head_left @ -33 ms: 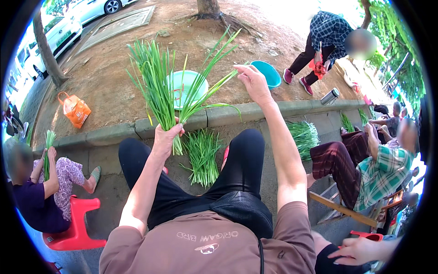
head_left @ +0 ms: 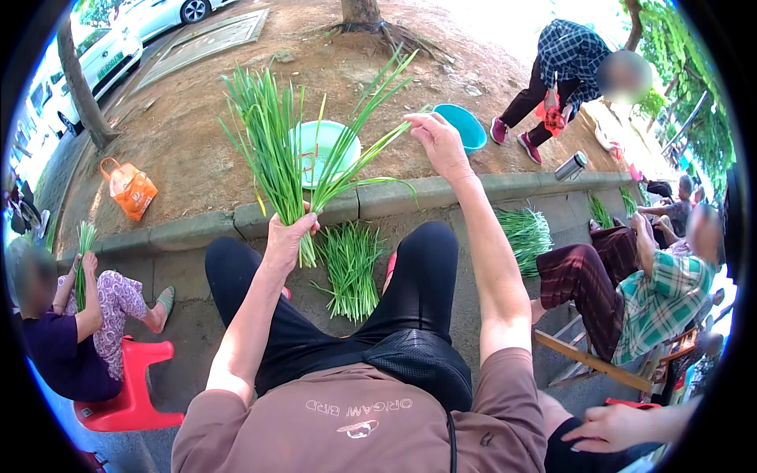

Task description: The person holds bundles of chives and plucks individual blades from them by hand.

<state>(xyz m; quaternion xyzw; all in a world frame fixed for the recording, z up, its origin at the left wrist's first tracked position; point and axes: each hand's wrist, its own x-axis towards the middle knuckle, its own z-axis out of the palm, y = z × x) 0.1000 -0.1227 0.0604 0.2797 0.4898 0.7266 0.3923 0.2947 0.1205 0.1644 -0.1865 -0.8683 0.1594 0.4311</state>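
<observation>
My left hand (head_left: pixel 285 243) is wrapped around the stalk ends of a bunch of garlic chives (head_left: pixel 272 142), whose long green leaves fan upward and outward. My right hand (head_left: pixel 440 146) is raised to the right of the bunch, its thumb and fingers pinched together at the tips of leaves that lean that way. Between my feet, a pile of loose chives (head_left: pixel 351 272) lies on the pavement. Behind the held leaves stands a pale green basin (head_left: pixel 341 154), partly covered by them.
A stone kerb (head_left: pixel 410 197) runs across ahead. Beyond it are a teal basin (head_left: pixel 461 130), an orange bag (head_left: pixel 128 191), a flask (head_left: pixel 572 165) and a bending person (head_left: pixel 564 63). More chives (head_left: pixel 524 236) lie right. Seated people flank me; another person's hand (head_left: pixel 611 430) is lower right.
The other person's hand at the lower right has shifted slightly left. My hands and the bunch look nearly the same.
</observation>
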